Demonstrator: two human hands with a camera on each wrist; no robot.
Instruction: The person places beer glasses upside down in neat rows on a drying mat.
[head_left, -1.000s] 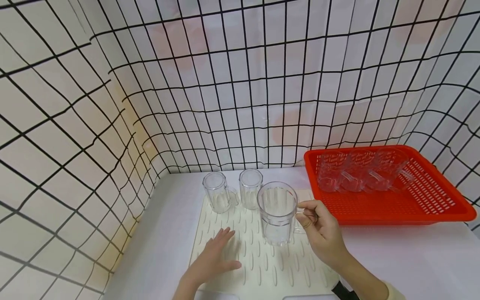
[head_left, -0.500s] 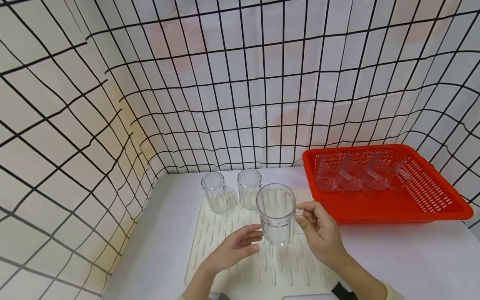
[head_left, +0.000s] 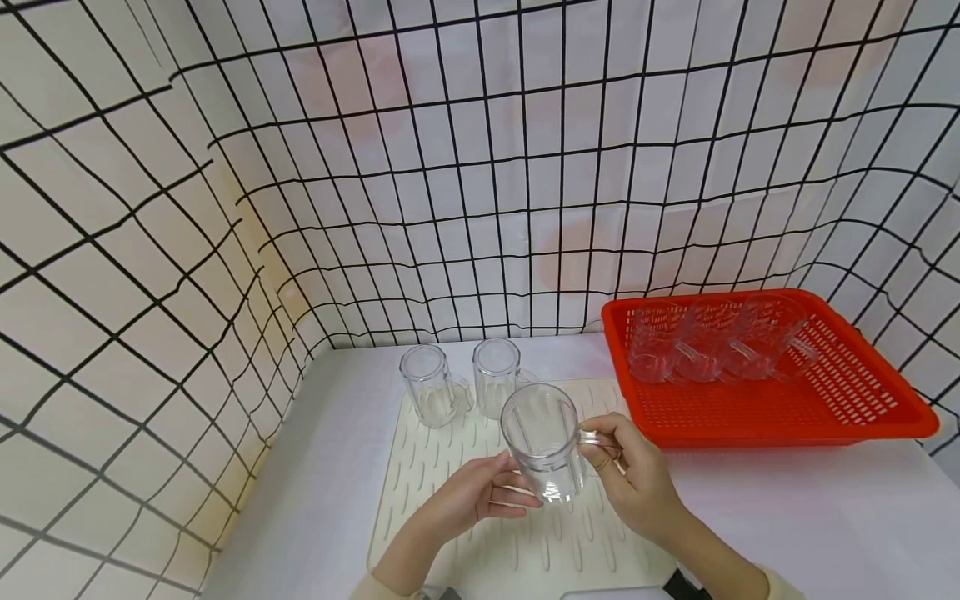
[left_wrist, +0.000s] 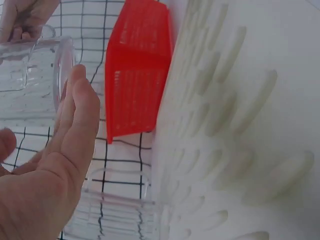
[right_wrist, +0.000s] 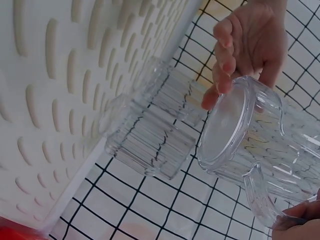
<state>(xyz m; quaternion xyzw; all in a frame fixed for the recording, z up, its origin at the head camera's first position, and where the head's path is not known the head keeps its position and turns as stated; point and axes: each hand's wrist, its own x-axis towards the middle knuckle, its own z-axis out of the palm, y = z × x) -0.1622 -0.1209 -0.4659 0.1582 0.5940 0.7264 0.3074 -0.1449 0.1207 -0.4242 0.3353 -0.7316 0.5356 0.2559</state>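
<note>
A clear plastic mug (head_left: 542, 433) hangs tilted just above the cream ribbed drying mat (head_left: 450, 467). My right hand (head_left: 603, 446) pinches its handle from the right. My left hand (head_left: 517, 483) touches the mug's base with fairly straight fingers, thumb above and fingers below. The right wrist view shows the mug (right_wrist: 250, 135) bottom-on, with the left hand's fingertips (right_wrist: 222, 65) at its rim. In the left wrist view the mug (left_wrist: 25, 80) lies against my palm. Two more clear mugs (head_left: 424, 396) (head_left: 497, 385) stand upright at the mat's far edge.
A red slotted basket (head_left: 765, 429) sits on the white table at the right, with several clear mugs (head_left: 712, 350) lying in it. White walls with a black grid close off the back and left. The basket (left_wrist: 135, 75) also shows in the left wrist view.
My left hand lifted off the mat and moved right to the mug's base. The mug came down, slightly left, and tilted; the right hand kept hold of the handle.
</note>
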